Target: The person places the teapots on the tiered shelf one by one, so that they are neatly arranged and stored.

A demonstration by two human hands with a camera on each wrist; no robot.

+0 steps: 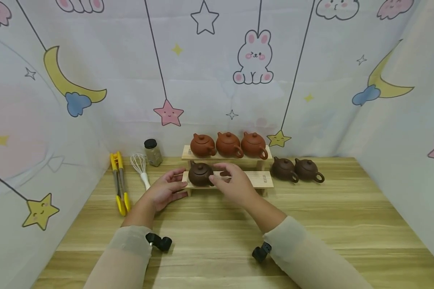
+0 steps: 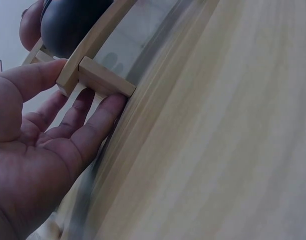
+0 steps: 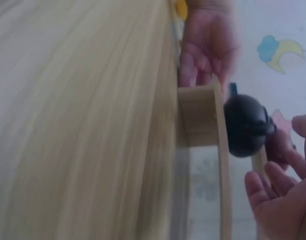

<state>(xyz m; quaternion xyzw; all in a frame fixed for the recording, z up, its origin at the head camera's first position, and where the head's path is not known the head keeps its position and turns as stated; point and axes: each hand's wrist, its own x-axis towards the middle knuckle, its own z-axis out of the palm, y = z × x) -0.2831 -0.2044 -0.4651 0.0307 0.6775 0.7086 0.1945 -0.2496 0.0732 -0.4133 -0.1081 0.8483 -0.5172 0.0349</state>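
Note:
A dark brown teapot (image 1: pixel 199 174) stands upright at the left end of the front wooden stand (image 1: pixel 249 179). My left hand (image 1: pixel 165 188) holds that end of the stand; in the left wrist view, one digit rests at the board's end while other fingertips (image 2: pixel 113 102) touch its leg. My right hand (image 1: pixel 235 184) is over the stand, just right of the teapot, thumb and fingers spread near its handle. The right wrist view shows those fingers (image 3: pixel 257 187) apart with nothing between them, beside the teapot (image 3: pixel 245 125).
Behind, three reddish-brown teapots (image 1: pixel 228 144) sit on another wooden stand (image 1: pixel 186 152). Two dark brown teapots (image 1: pixel 283 169) stand on the table at right. Yellow-tipped tongs (image 1: pixel 119 182), a white-handled whisk (image 1: pixel 141 170) and a black-lidded jar (image 1: pixel 153 152) are at left. A patterned curtain (image 1: pixel 209 80) hangs behind.

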